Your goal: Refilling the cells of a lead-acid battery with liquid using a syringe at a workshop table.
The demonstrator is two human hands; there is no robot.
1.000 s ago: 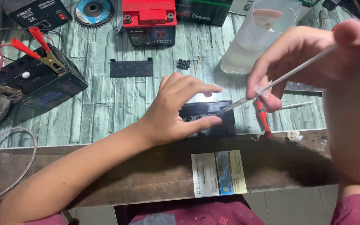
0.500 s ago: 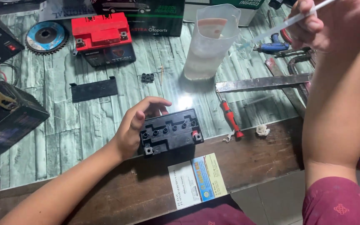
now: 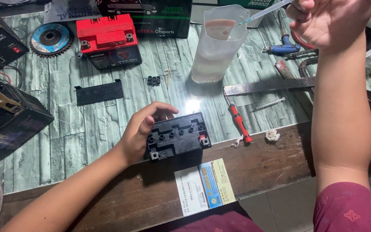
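A: Where are the two hands?

B: The left hand cups the left end of a small black battery at the near edge of the table, fingers curled over its top and back. The right hand is raised far off, up and to the right, closed around a thin clear syringe.

A: Which way does the syringe point?

B: Its long axis slants down and to the left from the right hand. The tip sits inside the mouth of a cloudy plastic jug, which stands just left of that hand.

A: And the battery from there?

B: Well apart from the right hand, below and to its left, towards the body. Its row of open filler holes runs left to right, just beside the left fingers. The left hand is far nearer to it.

A: Anything between them?

B: A red-handled screwdriver lies right of the battery, below the jug.
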